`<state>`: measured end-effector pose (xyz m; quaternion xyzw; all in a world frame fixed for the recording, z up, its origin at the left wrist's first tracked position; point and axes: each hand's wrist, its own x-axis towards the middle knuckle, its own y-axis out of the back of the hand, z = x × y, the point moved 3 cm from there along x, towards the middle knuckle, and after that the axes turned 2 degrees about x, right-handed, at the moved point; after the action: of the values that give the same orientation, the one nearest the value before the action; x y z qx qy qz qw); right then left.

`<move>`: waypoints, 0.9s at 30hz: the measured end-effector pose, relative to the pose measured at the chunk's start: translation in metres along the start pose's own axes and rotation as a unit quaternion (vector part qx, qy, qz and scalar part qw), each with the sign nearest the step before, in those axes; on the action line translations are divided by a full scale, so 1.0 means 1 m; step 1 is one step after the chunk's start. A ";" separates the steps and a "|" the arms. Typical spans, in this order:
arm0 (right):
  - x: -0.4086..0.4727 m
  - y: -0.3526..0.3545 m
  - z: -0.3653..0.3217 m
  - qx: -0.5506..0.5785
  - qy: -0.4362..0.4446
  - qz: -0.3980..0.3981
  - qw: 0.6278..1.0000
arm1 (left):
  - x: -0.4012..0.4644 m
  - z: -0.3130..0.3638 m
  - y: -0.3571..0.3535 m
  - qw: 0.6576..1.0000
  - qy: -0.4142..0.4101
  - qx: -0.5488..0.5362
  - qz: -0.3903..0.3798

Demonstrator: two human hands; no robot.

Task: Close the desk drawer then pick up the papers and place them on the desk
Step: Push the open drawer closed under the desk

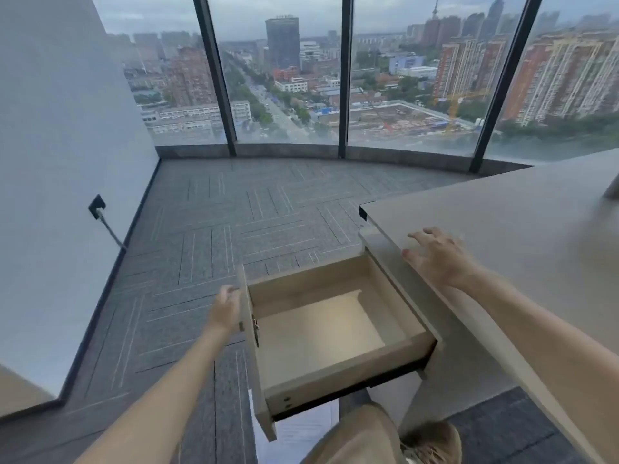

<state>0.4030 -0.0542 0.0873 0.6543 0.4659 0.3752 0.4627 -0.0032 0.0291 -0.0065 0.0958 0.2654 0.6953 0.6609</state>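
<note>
The pale wooden desk drawer (pixel 335 333) stands pulled far out from the desk's left side and has nothing in it. My left hand (pixel 225 308) is against the outer face of the drawer front (pixel 249 346), fingers curled over its top edge. My right hand (pixel 437 257) rests flat on the grey desk (pixel 522 236) near its left edge, fingers spread, holding nothing. Pale sheets that look like the papers (pixel 298 430) lie on the floor under the drawer, mostly hidden by it.
Grey patterned carpet (pixel 234 229) stretches ahead to a curved wall of windows (pixel 284 78). A white wall on the left carries a dark socket with a cable (pixel 100 212). My knee and shoe (pixel 432 440) show below the drawer.
</note>
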 end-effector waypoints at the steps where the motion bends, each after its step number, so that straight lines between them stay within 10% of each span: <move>1: 0.006 -0.001 0.002 -0.018 0.009 0.000 1.000 | 0.004 -0.007 -0.002 0.999 0.036 -0.024 -0.003; 5: 0.029 -0.009 0.004 -0.051 0.040 -0.018 0.998 | 0.001 -0.033 -0.012 0.980 0.163 -0.093 -0.061; 27: 0.031 -0.017 0.014 -0.004 0.069 0.007 0.998 | -0.014 0.023 -0.147 0.976 0.062 -0.120 -0.171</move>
<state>0.4209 -0.0256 0.0692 0.6282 0.4909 0.4246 0.4291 0.1373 0.0194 -0.0573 -0.0744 0.2335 0.6031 0.7590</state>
